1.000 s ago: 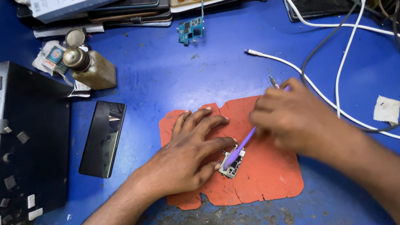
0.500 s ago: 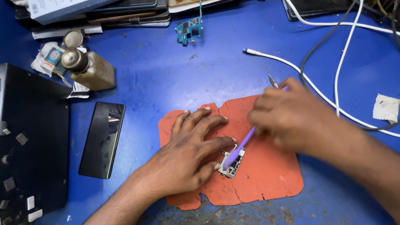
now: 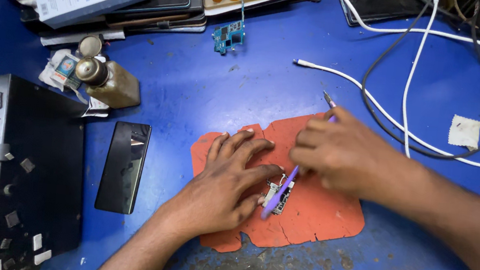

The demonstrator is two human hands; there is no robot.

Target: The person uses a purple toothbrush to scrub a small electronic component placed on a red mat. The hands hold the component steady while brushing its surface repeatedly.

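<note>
Right hand [image 3: 341, 153] grips a purple tool [image 3: 282, 189], tip down on a small circuit board [image 3: 277, 196] at the centre of the orange mat [image 3: 314, 215]. Left hand [image 3: 227, 181] lies flat, fingers spread, thumb w/ the board's left edge. Left of the mat: black phone [image 3: 124, 166] face up on the blue worktop [image 3: 197, 90]. Far left, a brown bottle [image 3: 107, 80]. White cable [image 3: 372, 101] runs far right.

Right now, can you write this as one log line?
left hand: steadies small circuit board | right hand: holds purple tool on board | under: orange mat
</note>
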